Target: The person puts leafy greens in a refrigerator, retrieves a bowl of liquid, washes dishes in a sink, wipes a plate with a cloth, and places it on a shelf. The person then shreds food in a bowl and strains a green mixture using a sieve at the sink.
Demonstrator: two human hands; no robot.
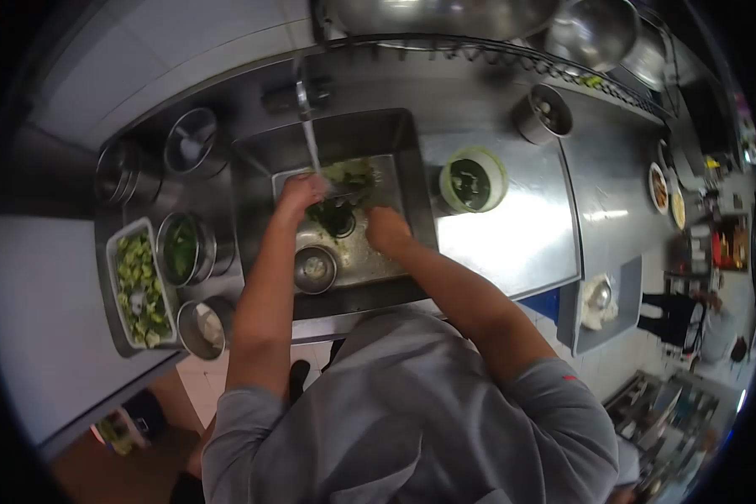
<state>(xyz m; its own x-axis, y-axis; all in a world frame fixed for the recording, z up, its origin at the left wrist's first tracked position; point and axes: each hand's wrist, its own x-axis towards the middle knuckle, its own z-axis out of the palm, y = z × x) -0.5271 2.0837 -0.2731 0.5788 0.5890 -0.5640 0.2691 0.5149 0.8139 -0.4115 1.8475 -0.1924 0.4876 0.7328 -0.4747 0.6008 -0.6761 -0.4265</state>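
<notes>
Water runs from the faucet [302,97] into the steel sink [252,218]. My left hand [301,193] is in the stream, its fingers curled and blurred at the edge of a dark green mass [336,217]. I cannot make out whether this is wet leaves or a green-coated container. On its other side, my right hand [386,230] is closed, with the fingers turned away from view; what it holds, if anything, is hidden. A small metal bowl [315,269] with pale contents rests in the sink below my left hand. Green bits lie on the sink floor.
Left of the sink stand a tray of cut greens [139,286], a pot with green leaves [181,249] and several metal pots. To the right are a tub of dark green liquid [474,180] and a steel pot [544,113]. A grey bin [573,315] and another person [718,328] are farther right.
</notes>
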